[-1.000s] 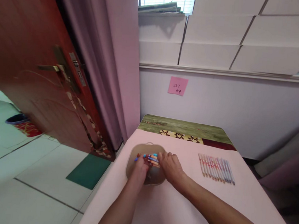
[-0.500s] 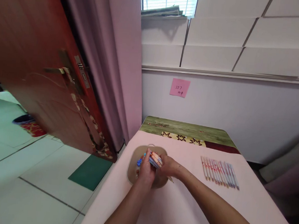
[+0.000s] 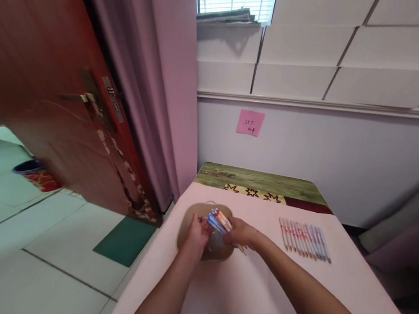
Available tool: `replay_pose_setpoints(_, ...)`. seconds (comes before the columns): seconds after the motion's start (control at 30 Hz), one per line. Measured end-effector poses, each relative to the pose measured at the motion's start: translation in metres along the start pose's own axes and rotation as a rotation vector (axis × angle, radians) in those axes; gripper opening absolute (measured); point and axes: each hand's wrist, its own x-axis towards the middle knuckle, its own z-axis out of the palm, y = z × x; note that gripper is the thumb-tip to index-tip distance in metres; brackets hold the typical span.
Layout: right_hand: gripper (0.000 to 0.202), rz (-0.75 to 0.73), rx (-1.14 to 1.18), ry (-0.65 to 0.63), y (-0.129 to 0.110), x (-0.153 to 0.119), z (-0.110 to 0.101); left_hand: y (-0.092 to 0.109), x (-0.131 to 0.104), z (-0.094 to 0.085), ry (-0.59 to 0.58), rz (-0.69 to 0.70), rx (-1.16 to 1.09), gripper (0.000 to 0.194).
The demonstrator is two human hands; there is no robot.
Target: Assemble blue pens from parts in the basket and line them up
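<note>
A beige basket (image 3: 183, 240) stands at the left of the pink-covered table. Over its right side my right hand (image 3: 240, 232) is closed round a bundle of pens (image 3: 220, 221) with blue and orange ends pointing up and left. My left hand (image 3: 198, 232) is over the left part of the basket, its fingers bent beside the bundle's blue ends; small red and blue bits show at its fingertips, too small to name. Several pens (image 3: 305, 239) lie side by side in a row on the right part of the table.
The table's green wooden-patterned back edge (image 3: 259, 176) meets the wall, where a pink note (image 3: 250, 123) is stuck. To the left are a red-brown door (image 3: 56, 65), a purple curtain (image 3: 142, 83), a bucket (image 3: 41, 175) and a green mat (image 3: 125, 240) on the tiled floor.
My left hand has moved left, off the pen bundle, which now rests in my right hand alone. The blue item seen at the left hand's side no longer shows there.
</note>
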Motion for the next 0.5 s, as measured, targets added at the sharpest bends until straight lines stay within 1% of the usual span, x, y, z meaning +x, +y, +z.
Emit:
replay_pose_setpoints(0.07, 0.034, -0.022, 0.144, -0.020, -0.001, 0.002, 0.000, 0.001, -0.010, -0.001, -0.020, 0.017, 0.156, 0.031)
replay_pose_setpoints(0.13, 0.033, -0.040, 0.265, -0.033, -0.005, 0.006, 0.004, 0.000, -0.023, -0.003, -0.051, 0.071, 0.297, 0.023)
replay_pose_setpoints(0.23, 0.031, -0.043, 0.401, -0.037, -0.011, 0.013, 0.017, 0.000, -0.047, -0.009, -0.089, 0.202, 0.493, 0.007)
replay_pose_setpoints(0.3, 0.030, -0.041, 0.461, -0.015, -0.013, 0.018, 0.027, 0.003, -0.065, -0.016, -0.109, 0.276, 0.638, 0.006)
replay_pose_setpoints(0.33, 0.028, -0.038, 0.478, 0.002, -0.012, 0.021, 0.030, 0.005, -0.074, -0.019, -0.119, 0.333, 0.748, 0.007)
replay_pose_setpoints(0.37, 0.027, -0.031, 0.487, 0.021, -0.010, 0.023, 0.033, 0.006, -0.083, -0.022, -0.139, 0.453, 1.031, 0.005)
replay_pose_setpoints(0.4, 0.026, -0.022, 0.488, 0.042, -0.008, 0.024, 0.035, 0.006, -0.091, -0.024, -0.174, 0.532, 1.282, 0.011)
replay_pose_setpoints(0.47, 0.024, -0.001, 0.480, 0.084, -0.002, 0.026, 0.036, 0.005, -0.105, -0.028, -0.286, 0.615, 1.684, 0.022)
replay_pose_setpoints(0.5, 0.025, 0.006, 0.477, 0.098, 0.001, 0.025, 0.036, 0.002, -0.111, -0.029, -0.343, 0.630, 1.804, 0.024)
